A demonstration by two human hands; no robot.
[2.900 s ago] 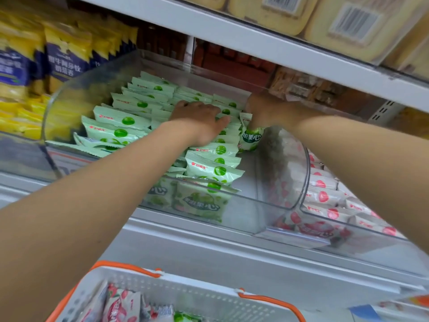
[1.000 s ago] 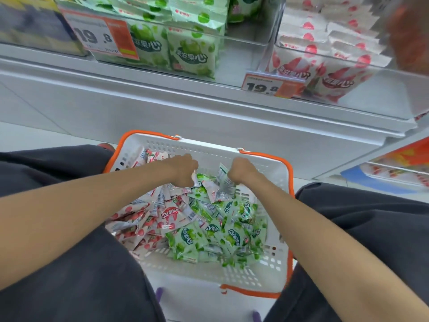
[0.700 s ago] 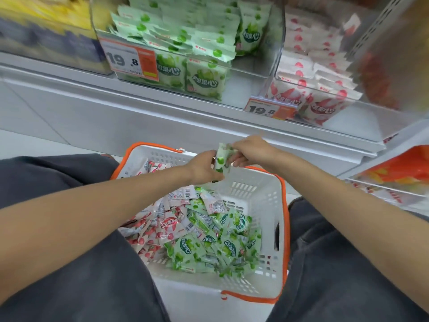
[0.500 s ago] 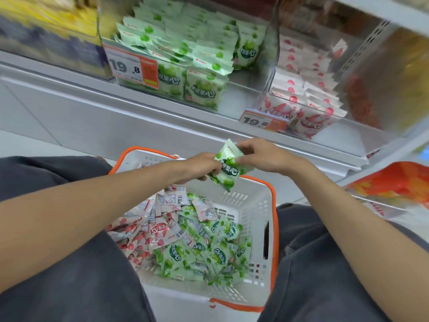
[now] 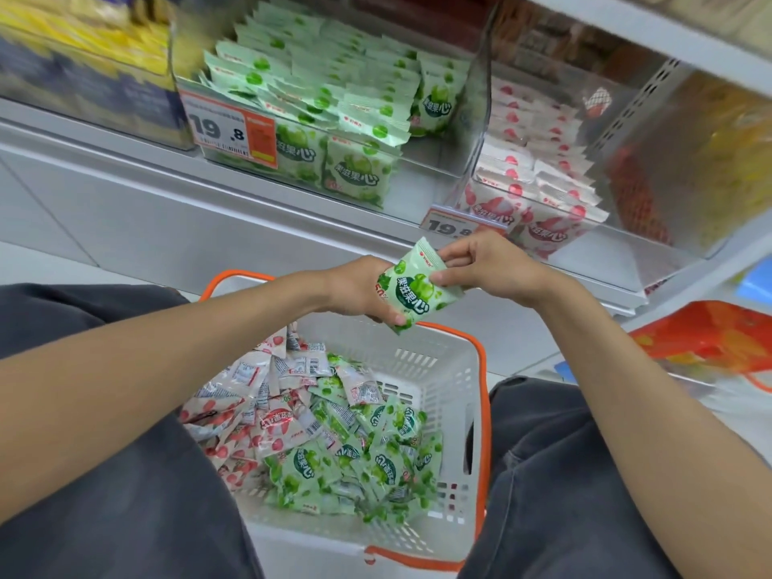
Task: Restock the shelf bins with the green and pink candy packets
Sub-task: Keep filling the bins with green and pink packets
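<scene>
Both hands, the left hand (image 5: pixel 359 292) and right hand (image 5: pixel 486 267), pinch one green packet (image 5: pixel 413 286) above the basket (image 5: pixel 434 361), where many packets wait. Next, I judge, it must be lifted into the green bin (image 5: pixel 422 158), upright beside its rows.

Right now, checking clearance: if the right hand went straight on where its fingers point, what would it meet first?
The right hand pinches the green plastic candy packet; just beyond, probably the left hand gripping it.
</scene>
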